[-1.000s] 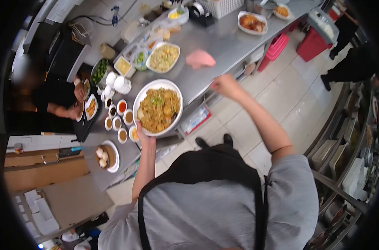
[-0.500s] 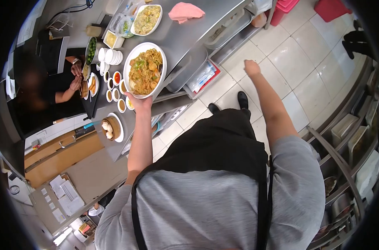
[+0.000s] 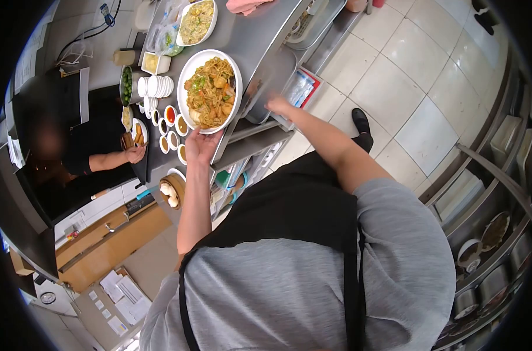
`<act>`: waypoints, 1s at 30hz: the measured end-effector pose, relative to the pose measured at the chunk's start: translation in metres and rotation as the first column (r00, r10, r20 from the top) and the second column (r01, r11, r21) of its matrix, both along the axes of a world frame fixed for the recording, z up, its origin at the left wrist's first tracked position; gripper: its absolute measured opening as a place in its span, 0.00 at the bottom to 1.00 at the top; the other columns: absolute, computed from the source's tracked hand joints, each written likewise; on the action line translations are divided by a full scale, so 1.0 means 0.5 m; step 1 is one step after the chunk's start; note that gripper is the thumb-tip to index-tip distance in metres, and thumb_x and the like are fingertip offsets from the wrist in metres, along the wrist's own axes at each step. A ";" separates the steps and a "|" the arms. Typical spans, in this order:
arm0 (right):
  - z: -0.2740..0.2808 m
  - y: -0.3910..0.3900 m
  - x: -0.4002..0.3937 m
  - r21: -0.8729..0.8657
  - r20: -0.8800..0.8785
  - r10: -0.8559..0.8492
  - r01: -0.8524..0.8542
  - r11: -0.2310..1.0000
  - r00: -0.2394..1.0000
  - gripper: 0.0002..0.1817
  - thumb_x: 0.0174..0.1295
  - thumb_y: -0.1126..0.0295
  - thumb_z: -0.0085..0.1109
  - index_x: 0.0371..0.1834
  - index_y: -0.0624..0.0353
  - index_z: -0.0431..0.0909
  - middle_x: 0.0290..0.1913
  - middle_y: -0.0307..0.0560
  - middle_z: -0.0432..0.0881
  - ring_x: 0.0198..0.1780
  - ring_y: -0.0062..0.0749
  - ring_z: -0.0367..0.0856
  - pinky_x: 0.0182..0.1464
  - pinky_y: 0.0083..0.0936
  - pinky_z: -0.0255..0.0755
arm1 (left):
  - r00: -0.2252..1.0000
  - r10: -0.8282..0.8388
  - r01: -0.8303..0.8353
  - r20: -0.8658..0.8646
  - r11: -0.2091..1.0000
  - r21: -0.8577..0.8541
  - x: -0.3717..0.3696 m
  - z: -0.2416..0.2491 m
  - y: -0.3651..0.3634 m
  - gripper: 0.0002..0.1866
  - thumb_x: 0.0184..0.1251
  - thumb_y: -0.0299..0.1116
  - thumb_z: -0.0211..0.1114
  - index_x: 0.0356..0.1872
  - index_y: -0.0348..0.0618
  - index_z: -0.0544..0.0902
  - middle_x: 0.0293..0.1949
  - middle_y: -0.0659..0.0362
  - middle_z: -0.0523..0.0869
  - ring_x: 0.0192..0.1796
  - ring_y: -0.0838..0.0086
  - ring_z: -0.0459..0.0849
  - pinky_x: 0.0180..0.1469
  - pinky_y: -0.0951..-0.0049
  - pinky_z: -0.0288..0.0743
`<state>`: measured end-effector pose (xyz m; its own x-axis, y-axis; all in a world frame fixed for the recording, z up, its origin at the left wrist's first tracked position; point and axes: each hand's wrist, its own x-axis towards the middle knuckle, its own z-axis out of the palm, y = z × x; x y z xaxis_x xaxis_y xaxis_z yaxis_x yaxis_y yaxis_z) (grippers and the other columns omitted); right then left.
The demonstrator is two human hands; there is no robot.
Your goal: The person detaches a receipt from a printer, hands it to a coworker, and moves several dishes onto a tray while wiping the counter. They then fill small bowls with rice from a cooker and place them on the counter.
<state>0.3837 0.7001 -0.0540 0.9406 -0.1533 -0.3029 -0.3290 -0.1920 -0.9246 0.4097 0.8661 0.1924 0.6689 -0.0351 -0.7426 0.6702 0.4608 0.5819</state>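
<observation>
A white bowl (image 3: 238, 96) of noodles (image 3: 210, 93) with chopped green onion is supported at its near rim by my left hand (image 3: 203, 146); the fingers go under the bowl and the thumb lies at its edge. Over the edge of the steel counter (image 3: 251, 29), the bowl is close to several small sauce cups (image 3: 173, 139). My right hand (image 3: 279, 106) is farther right, near a metal pan (image 3: 275, 79) on the shelf below. It looks loosely curled, slightly blurred, with nothing visible in it.
A bamboo steamer (image 3: 173, 202) with white buns stands left of my forearm. A fried rice dish (image 3: 196, 22) and a pink cloth (image 3: 247, 6) lie farther along. Across the counter, a person's hand (image 3: 135, 154) is by a plate. Racks (image 3: 482, 169) stand at right on the tiled floor (image 3: 389, 76).
My view has shifted along the counter. My right hand has swung left from over the floor to beside the shelf. The bowl stays on my left hand. The other person's hands have moved apart.
</observation>
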 end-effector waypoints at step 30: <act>0.521 -0.259 0.092 -0.665 0.459 -0.021 0.359 0.655 0.888 0.07 0.44 0.67 0.59 0.18 0.60 0.77 0.23 0.54 0.78 0.26 0.46 0.78 0.30 0.36 0.71 | 0.975 -0.143 0.167 0.171 0.977 -0.133 -0.020 -0.076 0.031 0.20 0.55 0.26 0.51 0.50 0.32 0.64 0.50 0.45 0.71 0.53 0.57 0.72 0.55 0.57 0.68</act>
<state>0.4299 0.5705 0.2066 0.8673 -0.3491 0.3548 -0.0964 -0.8171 -0.5683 0.3995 0.8816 0.1544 0.7561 -0.2477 -0.6058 0.6440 0.4461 0.6214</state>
